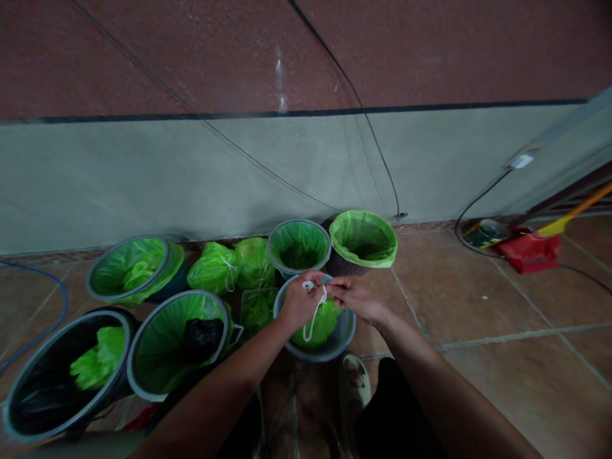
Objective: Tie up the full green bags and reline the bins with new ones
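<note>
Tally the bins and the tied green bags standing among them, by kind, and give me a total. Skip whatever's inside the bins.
Round bins: 6
Squarish container: 1
Tied green bags: 2
Total: 9

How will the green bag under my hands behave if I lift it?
Probably floppy: the green bag looks like thin, crinkled plastic. It may swing if lifted by the white string. Weight is hard to judge, its contents being hidden.
</note>
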The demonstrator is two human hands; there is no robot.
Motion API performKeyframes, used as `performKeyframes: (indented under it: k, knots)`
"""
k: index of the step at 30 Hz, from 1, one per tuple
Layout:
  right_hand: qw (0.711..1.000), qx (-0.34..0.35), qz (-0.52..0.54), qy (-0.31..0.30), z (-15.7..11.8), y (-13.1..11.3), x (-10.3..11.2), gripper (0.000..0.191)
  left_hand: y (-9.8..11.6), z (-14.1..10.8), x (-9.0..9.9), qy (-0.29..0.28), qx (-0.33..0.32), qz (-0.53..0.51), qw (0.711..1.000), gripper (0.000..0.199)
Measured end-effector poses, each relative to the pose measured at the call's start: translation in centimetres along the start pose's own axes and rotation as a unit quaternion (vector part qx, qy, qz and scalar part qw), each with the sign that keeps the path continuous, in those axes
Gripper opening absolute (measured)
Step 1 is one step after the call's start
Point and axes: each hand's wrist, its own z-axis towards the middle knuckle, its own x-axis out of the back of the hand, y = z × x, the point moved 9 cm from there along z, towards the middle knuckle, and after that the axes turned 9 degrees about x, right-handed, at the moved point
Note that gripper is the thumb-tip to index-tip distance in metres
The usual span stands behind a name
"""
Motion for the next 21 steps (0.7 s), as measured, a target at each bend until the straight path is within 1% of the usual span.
performKeyframes:
  k: [2, 4, 6, 7, 10, 12, 14, 16, 17, 19, 21]
  knots:
    - [0.998, 0.017, -0.057, 0.012, 0.1, 0.1, 0.3, 0.025, -0.1, 0.2, -0.1, -0.015, 0.015, 0.013, 1.000, 0.023]
    - [0.985, 0.049, -0.163, 0.038, 0.0, -0.4, 0.9, 0.024, -0.1, 0.4, 0.0, -0.027, 0.024, 0.037, 0.999, 0.017]
    - [0.955, 0.077, -0.283, 0.052, -0.2, -1.2, 1.3, 0.023, -0.1, 0.6, 0.3, -0.027, 0.025, 0.073, 0.997, 0.013]
    - [0.937, 0.077, -0.336, 0.049, -0.3, -1.5, 1.4, 0.023, -0.2, 0.7, 0.5, -0.021, 0.024, 0.094, 0.995, 0.012]
    - [0.891, 0.031, -0.451, 0.029, -0.6, -1.1, 2.1, 0.023, -1.1, 1.0, 1.3, -0.002, 0.030, 0.155, 0.987, 0.015]
    - [0.874, -0.001, -0.486, 0.017, -0.7, -0.6, 2.5, 0.022, -2.2, 1.3, 1.5, 0.001, 0.042, 0.177, 0.983, 0.014]
    - [0.879, -0.008, -0.477, 0.007, -0.6, -0.3, 2.6, 0.021, -3.0, 1.5, 1.5, -0.003, 0.043, 0.180, 0.983, 0.012]
    - [0.893, 0.003, -0.450, 0.004, -0.4, -0.2, 2.5, 0.022, -3.5, 1.6, 1.4, -0.016, 0.036, 0.166, 0.985, 0.013]
    - [0.899, 0.010, -0.438, 0.007, -0.4, -0.3, 2.4, 0.022, -3.8, 1.6, 1.2, -0.025, 0.036, 0.156, 0.987, 0.019]
    - [0.908, 0.020, -0.419, 0.012, -0.3, -0.3, 2.2, 0.022, -4.3, 1.3, 0.8, -0.042, 0.047, 0.135, 0.989, 0.041]
    - [0.918, 0.036, -0.394, 0.012, -0.3, -0.4, 1.7, 0.022, -5.3, 0.7, 0.2, -0.052, 0.077, 0.089, 0.992, 0.059]
